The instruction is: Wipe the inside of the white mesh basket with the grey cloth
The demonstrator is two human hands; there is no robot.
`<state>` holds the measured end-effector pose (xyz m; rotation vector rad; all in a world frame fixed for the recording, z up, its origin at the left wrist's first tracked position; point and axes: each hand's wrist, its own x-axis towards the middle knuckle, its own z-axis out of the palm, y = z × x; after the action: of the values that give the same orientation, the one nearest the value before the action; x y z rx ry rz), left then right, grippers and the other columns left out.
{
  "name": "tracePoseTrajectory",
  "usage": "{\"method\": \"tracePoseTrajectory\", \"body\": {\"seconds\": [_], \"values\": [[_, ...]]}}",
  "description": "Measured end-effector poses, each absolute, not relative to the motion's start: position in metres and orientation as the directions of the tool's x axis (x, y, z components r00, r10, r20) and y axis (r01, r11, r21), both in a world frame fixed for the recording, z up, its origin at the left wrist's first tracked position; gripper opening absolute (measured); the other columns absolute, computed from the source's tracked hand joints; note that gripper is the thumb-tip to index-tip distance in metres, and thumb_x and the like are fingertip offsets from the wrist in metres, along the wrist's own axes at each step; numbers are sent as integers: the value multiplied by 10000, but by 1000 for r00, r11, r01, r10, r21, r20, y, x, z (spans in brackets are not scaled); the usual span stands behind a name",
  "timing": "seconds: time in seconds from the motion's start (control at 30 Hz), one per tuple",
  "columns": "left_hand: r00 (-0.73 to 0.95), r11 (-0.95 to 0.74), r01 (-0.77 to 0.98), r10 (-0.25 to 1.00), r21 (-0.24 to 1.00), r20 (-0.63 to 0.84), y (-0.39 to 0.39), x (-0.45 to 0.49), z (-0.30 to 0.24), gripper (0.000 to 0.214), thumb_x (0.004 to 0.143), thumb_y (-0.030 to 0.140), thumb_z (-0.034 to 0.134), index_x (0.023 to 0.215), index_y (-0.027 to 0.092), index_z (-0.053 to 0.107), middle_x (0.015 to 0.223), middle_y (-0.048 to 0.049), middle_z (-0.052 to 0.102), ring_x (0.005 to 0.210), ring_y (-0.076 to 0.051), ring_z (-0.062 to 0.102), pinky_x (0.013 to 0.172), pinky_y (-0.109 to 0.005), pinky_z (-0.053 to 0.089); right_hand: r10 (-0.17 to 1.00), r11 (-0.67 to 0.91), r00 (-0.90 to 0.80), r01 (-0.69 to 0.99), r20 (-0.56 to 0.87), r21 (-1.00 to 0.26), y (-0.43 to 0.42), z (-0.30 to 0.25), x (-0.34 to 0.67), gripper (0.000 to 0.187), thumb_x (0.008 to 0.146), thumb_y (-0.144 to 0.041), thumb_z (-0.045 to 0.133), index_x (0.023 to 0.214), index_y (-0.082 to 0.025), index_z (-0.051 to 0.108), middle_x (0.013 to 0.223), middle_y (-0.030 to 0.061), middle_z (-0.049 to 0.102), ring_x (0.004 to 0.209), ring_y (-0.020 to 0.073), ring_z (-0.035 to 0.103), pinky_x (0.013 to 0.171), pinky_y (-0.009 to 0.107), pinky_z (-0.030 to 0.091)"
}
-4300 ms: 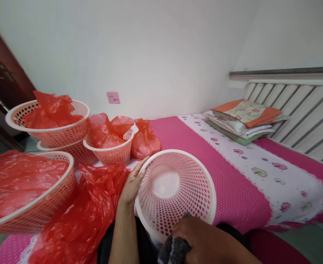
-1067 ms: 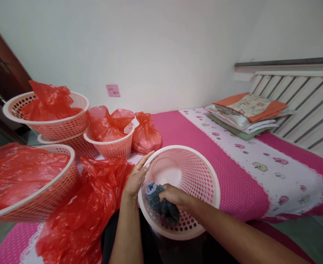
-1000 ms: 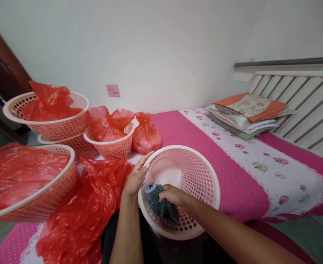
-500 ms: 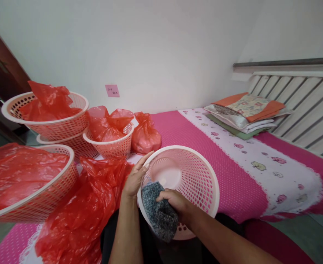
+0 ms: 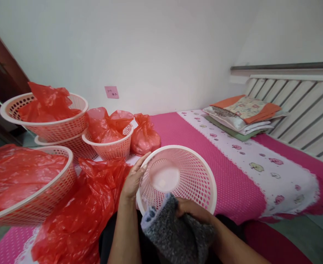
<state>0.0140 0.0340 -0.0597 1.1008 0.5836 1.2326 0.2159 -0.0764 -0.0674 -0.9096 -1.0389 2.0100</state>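
A pale pink plastic basket with perforated sides rests tilted in front of me, its mouth facing me and its inside bare. My left hand grips its left rim, thumb on the inner side. In my right hand is a bunched grey cloth with a pale bluish edge, held over the basket's near rim. The cloth covers part of that rim and hides some of my fingers. Red plastic bags lie crumpled just left of my left forearm.
Several more baskets stand at the left: a large one in front, a stacked pair and a small one, with red bags inside. A tied red bag sits beside the small one. Folded cushions lie by the white rail.
My right hand has drawn the grey cloth from the basket's inner left side down and right, toward me over the near rim. My left hand keeps its hold.
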Motion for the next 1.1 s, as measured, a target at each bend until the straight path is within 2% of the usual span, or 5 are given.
{"method": "tracePoseTrajectory", "body": {"seconds": [0.17, 0.4, 0.7, 0.83, 1.1], "values": [[274, -42, -451, 944, 891, 183, 35, 16, -58, 538, 868, 418, 828, 1379, 281, 731, 1553, -80, 651, 1524, -353, 504, 1293, -516, 357, 894, -443, -271, -426, -356, -789, -99, -54, 260, 456, 683, -404, 779, 1097, -219, 734, 959, 91, 793, 888, 295, 740, 883, 435, 555], [296, -108, -402, 924, 909, 241, 38, 19, -61, 511, 916, 396, 777, 1412, 293, 708, 1569, -71, 637, 1532, -321, 495, 1303, -491, 335, 943, -311, 30, -270, -330, -911, -85, -55, 281, 514, 703, -543, 814, 1070, -193, 729, 927, 104, 776, 874, 297, 735, 862, 439, 570], [328, -190, -360, 891, 913, 315, 39, 24, -63, 513, 967, 395, 716, 1466, 288, 665, 1607, -77, 598, 1549, -306, 468, 1331, -490, 266, 984, 170, -140, 502, 114, -848, -11, -48, 247, 123, 871, -253, 609, 900, -186, 708, 880, 45, 749, 800, 200, 664, 769, 308, 488], [320, -187, -357, 896, 915, 308, 39, 24, -63, 516, 965, 402, 718, 1466, 288, 666, 1613, -71, 592, 1565, -299, 446, 1341, -476, 240, 961, 195, -271, 807, -56, -557, 24, -73, 221, 196, 869, -116, 594, 977, -178, 745, 1035, 101, 787, 903, 230, 696, 830, 317, 472], [327, -192, -355, 891, 915, 314, 39, 22, -65, 523, 968, 430, 712, 1469, 288, 667, 1610, -71, 596, 1560, -316, 451, 1334, -479, 248, 840, 191, -389, 865, -378, -465, 52, -121, 213, 440, 687, -357, 915, 1081, -203, 793, 1041, 59, 809, 900, 258, 754, 803, 323, 554]]}}
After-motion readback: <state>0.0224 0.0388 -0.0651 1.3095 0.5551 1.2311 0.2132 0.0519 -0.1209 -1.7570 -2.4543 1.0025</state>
